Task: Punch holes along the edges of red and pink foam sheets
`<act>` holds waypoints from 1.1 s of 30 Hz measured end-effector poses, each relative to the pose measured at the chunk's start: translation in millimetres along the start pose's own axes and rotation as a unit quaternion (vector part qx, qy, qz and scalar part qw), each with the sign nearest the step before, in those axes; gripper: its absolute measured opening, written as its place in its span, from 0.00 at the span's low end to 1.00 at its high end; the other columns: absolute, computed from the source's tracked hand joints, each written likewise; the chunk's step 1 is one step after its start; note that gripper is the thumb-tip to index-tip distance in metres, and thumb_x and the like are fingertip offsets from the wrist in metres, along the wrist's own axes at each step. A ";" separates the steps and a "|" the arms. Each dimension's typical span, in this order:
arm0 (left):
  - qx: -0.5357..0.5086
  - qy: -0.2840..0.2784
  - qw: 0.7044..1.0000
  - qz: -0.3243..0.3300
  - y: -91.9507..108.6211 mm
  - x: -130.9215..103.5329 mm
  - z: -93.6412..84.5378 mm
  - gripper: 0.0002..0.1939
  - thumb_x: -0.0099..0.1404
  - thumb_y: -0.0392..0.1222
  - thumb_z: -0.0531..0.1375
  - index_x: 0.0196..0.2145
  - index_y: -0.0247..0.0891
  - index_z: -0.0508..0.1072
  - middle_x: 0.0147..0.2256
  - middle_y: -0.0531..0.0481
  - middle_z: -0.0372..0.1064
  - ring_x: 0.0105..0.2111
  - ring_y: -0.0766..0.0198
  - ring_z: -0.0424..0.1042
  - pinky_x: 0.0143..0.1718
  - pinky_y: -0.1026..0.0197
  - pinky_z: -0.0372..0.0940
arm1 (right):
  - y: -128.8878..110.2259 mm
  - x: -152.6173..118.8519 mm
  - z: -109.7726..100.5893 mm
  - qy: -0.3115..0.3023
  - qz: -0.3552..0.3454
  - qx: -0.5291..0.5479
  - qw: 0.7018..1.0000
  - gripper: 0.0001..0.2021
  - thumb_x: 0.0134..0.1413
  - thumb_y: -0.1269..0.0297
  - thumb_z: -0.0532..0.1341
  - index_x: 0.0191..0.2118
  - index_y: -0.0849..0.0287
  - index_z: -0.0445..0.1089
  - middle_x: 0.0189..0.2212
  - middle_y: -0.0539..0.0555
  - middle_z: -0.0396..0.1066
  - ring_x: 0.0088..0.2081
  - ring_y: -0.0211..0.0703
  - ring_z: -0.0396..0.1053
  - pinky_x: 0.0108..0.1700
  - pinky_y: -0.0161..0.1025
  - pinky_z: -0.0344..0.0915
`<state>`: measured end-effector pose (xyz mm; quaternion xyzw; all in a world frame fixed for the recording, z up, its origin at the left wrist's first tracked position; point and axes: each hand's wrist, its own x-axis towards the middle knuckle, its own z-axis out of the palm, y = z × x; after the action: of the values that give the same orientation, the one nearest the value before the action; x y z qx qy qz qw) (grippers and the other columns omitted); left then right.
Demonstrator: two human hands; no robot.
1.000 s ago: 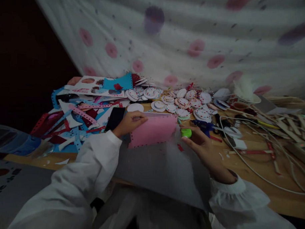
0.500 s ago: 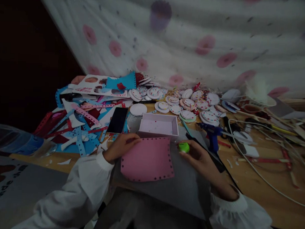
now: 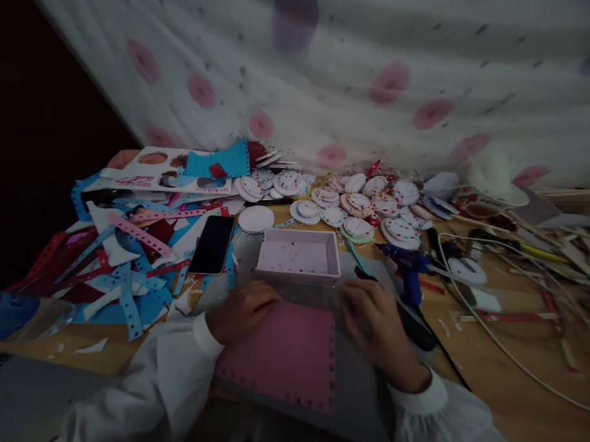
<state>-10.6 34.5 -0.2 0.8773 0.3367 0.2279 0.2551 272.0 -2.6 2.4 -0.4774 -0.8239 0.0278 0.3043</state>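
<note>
A pink rectangular sheet point(image 3: 283, 356) with small dark holes along its edges lies on the grey mat in front of me. My left hand point(image 3: 243, 311) grips its upper left corner, fingers curled over the edge. To the right of the sheet, my right hand point(image 3: 379, 330) is blurred, its fingers bent inward; whatever it holds is hidden. Just beyond the sheet stands an open, shallow white box point(image 3: 298, 254) with small coloured dots inside.
Left lie a black phone point(image 3: 211, 244) and a heap of punched coloured strips point(image 3: 144, 241). Decorated white discs point(image 3: 358, 200) fill the back. On the right are a blue glue gun point(image 3: 409, 264), a white cable point(image 3: 488, 347) and sticks. A plastic bottle point(image 3: 25, 315) lies far left.
The small bright green object in my right hand has gone out of sight as the fingers curled. The view has shifted; the pink sheet appears lower, with my left hand still at its corner.
</note>
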 end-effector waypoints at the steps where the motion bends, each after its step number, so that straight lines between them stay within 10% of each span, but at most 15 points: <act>1: 0.007 0.004 1.000 0.006 0.8 0.2 2.7 0.11 0.67 0.33 0.52 0.39 0.36 0.74 0.36 0.47 0.75 0.38 0.61 0.72 0.41 0.58 0.66 | -6.6 1.3 2.7 -0.025 -0.027 0.004 0.999 0.16 0.57 0.72 0.56 0.52 0.59 0.63 0.47 0.62 0.66 0.49 0.53 0.63 0.47 0.49 0.63; 12: 0.265 0.033 0.954 0.137 0.6 -15.6 10.4 0.16 0.71 0.32 0.45 0.47 0.30 0.71 0.44 0.40 0.75 0.44 0.59 0.73 0.42 0.55 0.70 | -17.2 -9.3 41.0 -0.123 -0.103 0.002 0.987 0.13 0.66 0.70 0.49 0.48 0.61 0.69 0.37 0.56 0.71 0.37 0.44 0.64 0.37 0.42 0.66; 33: 0.365 0.000 0.931 0.013 23.9 -39.1 28.5 0.22 0.71 0.30 0.40 0.55 0.29 0.65 0.53 0.39 0.69 0.54 0.58 0.67 0.53 0.54 0.64 | -22.8 -16.5 42.7 -0.136 -0.089 0.009 0.987 0.18 0.68 0.67 0.42 0.48 0.64 0.68 0.34 0.57 0.68 0.33 0.45 0.61 0.33 0.43 0.64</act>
<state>-9.1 -16.9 -16.6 0.9143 0.3847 0.0929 -0.0855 237.8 -17.8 -32.5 -0.3910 -0.8967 0.0723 0.1946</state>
